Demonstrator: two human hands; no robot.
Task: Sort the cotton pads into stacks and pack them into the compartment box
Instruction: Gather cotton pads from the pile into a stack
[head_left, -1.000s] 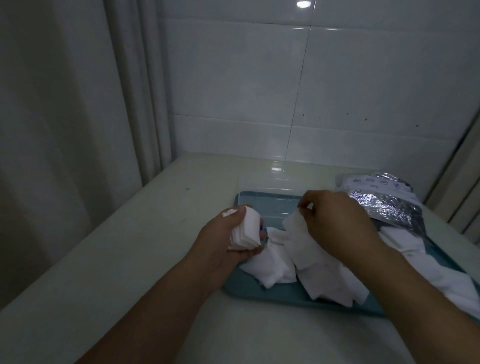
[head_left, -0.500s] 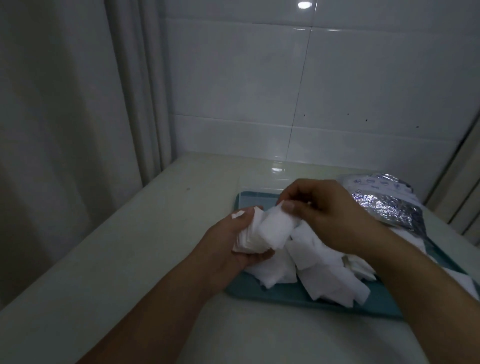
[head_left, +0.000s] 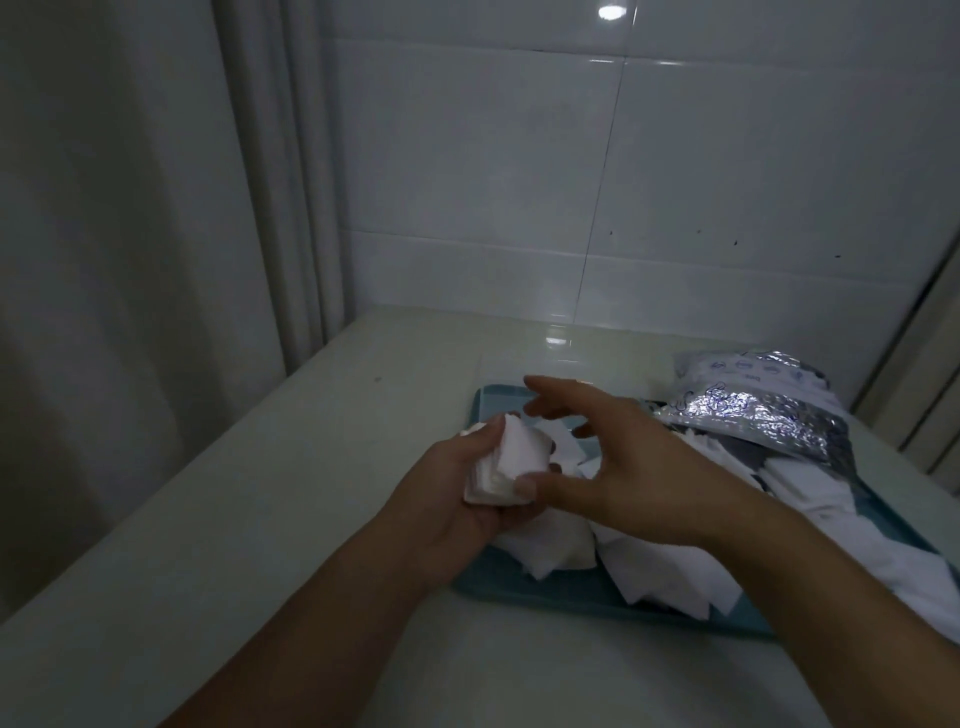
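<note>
stack of pads (head_left: 506, 465) in left grip (head_left: 457, 501), right grip (head_left: 618, 467) spread, foil bag (head_left: 748, 410) beyond

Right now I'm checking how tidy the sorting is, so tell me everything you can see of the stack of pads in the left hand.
The stack of cotton pads is a thick bundle of thin, white, soft-looking squares, their edges roughly but not perfectly aligned. The left hand grips it from the left and below, thumb on top, holding it tilted above the near left end of the teal tray. The right hand hovers beside it with fingers spread, its thumb tip touching the stack's lower right corner. Loose pads lie beneath.
</note>
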